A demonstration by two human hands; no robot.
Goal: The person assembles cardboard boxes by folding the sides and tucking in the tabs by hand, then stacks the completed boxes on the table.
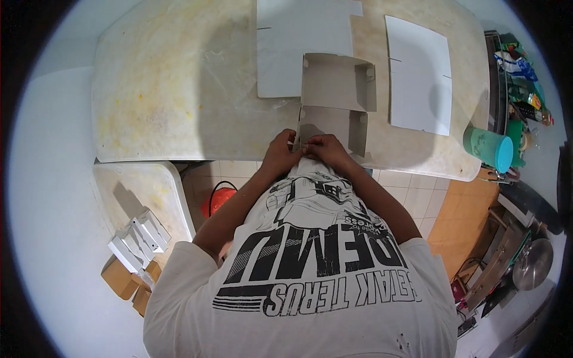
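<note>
A cardboard box (332, 121) with a grey inside lies opened out at the table's near edge, its lid (334, 77) folded back away from me. My left hand (283, 154) is closed at the box's near left corner, fingertips pinching the wall there. Right beside it, my right hand (326, 149) bends over the near side with its fingers pinched together on the cardboard. The two hands almost touch. Exactly how the corner sits between the fingertips is hidden by the fingers.
Flat white cardboard sheets (286, 65) lie behind the box, and another flat piece (419, 77) lies to its right. A teal container (488, 149) rests at the table's right edge. Folded white boxes (139, 240) stand on a lower table at left.
</note>
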